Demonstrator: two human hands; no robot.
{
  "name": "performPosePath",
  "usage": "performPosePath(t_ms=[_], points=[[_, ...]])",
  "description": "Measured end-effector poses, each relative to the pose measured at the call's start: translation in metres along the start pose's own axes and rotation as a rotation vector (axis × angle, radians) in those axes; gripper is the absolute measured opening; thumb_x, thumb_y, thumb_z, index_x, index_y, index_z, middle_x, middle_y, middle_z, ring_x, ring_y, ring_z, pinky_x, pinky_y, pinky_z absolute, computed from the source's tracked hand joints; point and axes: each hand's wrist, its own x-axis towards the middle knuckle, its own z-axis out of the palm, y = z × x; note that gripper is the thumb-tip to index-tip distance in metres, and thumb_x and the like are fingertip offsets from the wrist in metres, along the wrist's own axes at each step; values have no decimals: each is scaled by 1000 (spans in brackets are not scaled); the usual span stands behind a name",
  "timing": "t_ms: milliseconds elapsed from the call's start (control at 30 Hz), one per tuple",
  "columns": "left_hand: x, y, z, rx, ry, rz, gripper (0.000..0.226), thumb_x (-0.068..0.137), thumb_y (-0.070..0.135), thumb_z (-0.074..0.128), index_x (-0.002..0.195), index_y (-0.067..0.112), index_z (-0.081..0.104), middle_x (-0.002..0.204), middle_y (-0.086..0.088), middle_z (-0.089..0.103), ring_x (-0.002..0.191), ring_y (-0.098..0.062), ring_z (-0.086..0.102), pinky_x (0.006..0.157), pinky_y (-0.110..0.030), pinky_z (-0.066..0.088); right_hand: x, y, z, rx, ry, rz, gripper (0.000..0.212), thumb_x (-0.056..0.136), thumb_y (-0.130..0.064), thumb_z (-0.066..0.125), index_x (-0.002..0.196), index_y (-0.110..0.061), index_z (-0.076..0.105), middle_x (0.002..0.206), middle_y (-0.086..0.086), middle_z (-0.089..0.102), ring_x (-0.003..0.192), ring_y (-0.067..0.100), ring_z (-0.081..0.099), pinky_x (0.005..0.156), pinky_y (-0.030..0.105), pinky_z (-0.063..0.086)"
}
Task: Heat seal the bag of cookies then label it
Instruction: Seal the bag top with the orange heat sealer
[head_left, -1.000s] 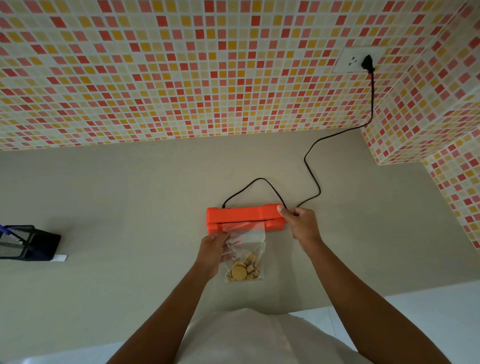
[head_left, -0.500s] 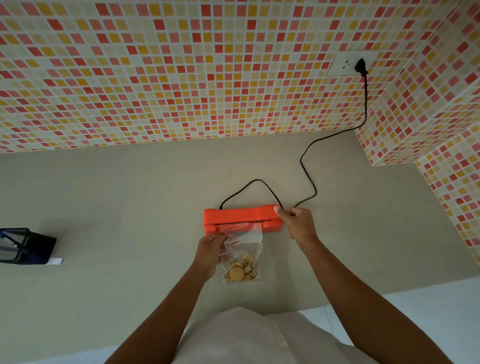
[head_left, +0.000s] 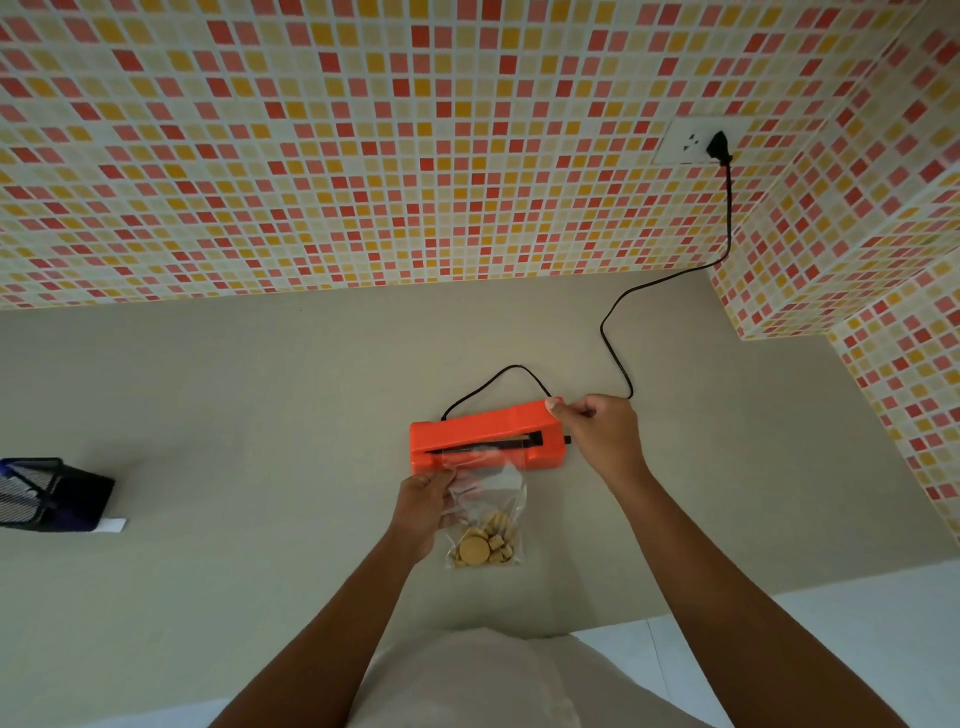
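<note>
Beige counter (head_left: 260, 415): orange sealer (head_left: 480, 434) lid raised, bag (head_left: 488, 514) inside; no legible writing.

Both bare forearms are extended forward from the bottom of the view. The left hand (head_left: 423, 506) is held low, its fingers curled inward in a pinching grip. The right hand (head_left: 602, 434) is raised further forward, fingers bent and closed at the fingertips.

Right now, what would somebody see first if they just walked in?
The bright orange sealer in the middle of the counter, its lid lifted by the right hand. Below it, the left hand holds a clear bag of cookies. Behind is a wall of red and yellow tiles.
</note>
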Motion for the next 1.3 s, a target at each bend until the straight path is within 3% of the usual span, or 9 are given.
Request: performPosePath(t_ms=[233,533,667,800,933,1000,1100,1200,1300], points=[[4,-1,0,-4,13,-1,25,101,25,51,104,5,67,92,-14,74,77,-26,73,68,-40,57,-20,-61,-5,69,-174,-177,32,86,-40,72,75,-10,66,67,2,62,59,5,53,56,13,40],[5,0,0,25,31,-8,27,101,26,51,108,6,67,103,-19,73,93,-37,70,72,-42,58,-30,-116,21,84,-317,-326,34,85,-41,73,72,-13,59,63,-6,53,57,5,46,57,18,40],[4,2,0,38,42,-25,28,101,24,50,105,4,68,90,-14,73,81,-32,69,65,-38,58,-33,-130,32,63,-378,-345,38,85,-45,71,74,-12,58,64,-2,56,56,7,48,57,22,42],[3,4,1,48,31,-42,26,102,22,47,97,7,69,74,-1,75,78,-30,65,62,-35,57,-36,-143,42,3,-399,-350,33,87,-49,68,79,-18,64,75,0,69,68,14,65,67,35,53],[3,4,1,33,25,-36,24,102,21,48,103,6,67,71,0,74,70,-24,68,58,-32,57,-39,-152,47,12,-540,-363,17,94,-34,63,98,-19,71,89,-3,75,59,-2,64,61,23,51],[3,4,0,36,21,-35,24,102,20,48,104,6,67,71,-1,74,69,-24,68,58,-32,57,-39,-152,46,40,-598,-348,18,97,-28,61,108,-18,71,95,-2,76,49,1,61,56,19,51],[4,3,0,44,11,-34,27,102,22,48,106,5,68,82,-6,76,72,-25,67,59,-33,57,-36,-141,41,134,-568,-262,18,97,-24,60,109,-16,70,93,-1,77,50,16,58,56,26,54],[4,2,-1,34,11,-27,26,101,24,50,107,4,67,89,-14,71,79,-31,66,61,-35,58,-28,-107,35,271,-435,-79,15,95,-24,63,98,-12,71,82,4,74,50,16,53,48,22,46],[5,1,-3,22,-5,-27,28,100,25,52,109,2,66,96,-21,68,87,-36,68,59,-35,58,-23,-52,31,212,-232,144,16,92,-22,64,88,-8,71,70,3,73,46,16,53,49,27,45]])
